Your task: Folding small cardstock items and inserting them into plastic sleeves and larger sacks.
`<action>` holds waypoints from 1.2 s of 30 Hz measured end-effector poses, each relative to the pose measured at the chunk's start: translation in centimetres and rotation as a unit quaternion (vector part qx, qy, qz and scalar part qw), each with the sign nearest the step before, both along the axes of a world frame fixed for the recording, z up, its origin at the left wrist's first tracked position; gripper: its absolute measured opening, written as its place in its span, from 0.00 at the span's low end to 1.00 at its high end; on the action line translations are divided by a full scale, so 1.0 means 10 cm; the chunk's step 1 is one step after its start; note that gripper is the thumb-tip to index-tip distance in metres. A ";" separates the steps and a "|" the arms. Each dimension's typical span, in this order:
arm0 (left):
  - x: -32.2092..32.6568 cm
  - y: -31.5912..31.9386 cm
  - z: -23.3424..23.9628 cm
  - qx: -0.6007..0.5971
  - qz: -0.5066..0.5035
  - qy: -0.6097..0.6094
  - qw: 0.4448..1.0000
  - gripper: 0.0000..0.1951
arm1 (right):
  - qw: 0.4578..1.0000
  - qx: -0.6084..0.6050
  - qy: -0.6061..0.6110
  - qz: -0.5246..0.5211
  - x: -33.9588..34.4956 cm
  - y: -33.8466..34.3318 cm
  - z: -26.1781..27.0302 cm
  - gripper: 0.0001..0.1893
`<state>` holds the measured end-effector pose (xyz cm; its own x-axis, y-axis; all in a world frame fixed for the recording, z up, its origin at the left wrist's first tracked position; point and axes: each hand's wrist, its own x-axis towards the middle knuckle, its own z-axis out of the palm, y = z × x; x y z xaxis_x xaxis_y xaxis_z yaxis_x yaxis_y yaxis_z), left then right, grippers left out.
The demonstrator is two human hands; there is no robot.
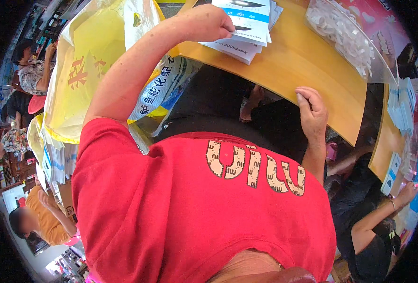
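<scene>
A loose stack of white printed paper sheets [242,55] lies on the wooden table near its edge; they bear a blue band, black umbrella pictures and writing. My left hand [212,24] reaches across to it, thumb and fingers pinching the left edge of the top sheet [248,14]. Just past the table's front edge is my right hand [313,111], its thumb and index finger curled together. Nothing shows between those fingertips. At the upper right, a clear plastic bin [382,53] holds many curled white translucent strips [347,39].
A yellow plastic-lined sack [89,39] stands left of the wooden table [318,60], beside a printed woven sack [156,88]. More printed sheets [58,159] are stacked at left. A co-worker's arm [375,215] reaches to another table [380,152] at right. Several people are at left.
</scene>
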<state>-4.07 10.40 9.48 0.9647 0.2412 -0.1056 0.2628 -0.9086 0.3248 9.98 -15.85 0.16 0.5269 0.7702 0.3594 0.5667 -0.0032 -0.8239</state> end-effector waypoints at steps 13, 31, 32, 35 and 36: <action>0.21 -0.69 0.44 -0.052 0.146 -0.238 0.959 0.10 | 0.973 0.204 0.089 0.067 -0.20 -0.26 0.66 0.07; 0.39 -1.05 -0.90 -0.729 0.122 -0.119 0.662 0.11 | 0.992 -0.034 -0.052 -0.106 0.07 0.14 0.01 0.05; 0.39 -1.07 -0.89 -0.718 0.122 -0.117 0.676 0.11 | 0.993 -0.036 -0.053 -0.103 0.07 0.14 0.03 0.05; 0.37 -1.05 -0.95 -0.716 0.110 -0.127 0.678 0.11 | 0.981 -0.048 -0.184 -0.031 0.04 0.21 0.11 0.06; 0.35 -1.04 -0.97 -0.726 0.096 -0.132 0.668 0.11 | 0.981 -0.049 -0.184 -0.029 0.03 0.23 0.15 0.06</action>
<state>-0.52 0.01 -0.19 0.9621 0.1911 -0.1944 0.0882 0.4565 0.8853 10.30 -13.53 1.61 0.4187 0.7834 0.4593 0.8228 -0.1132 -0.5570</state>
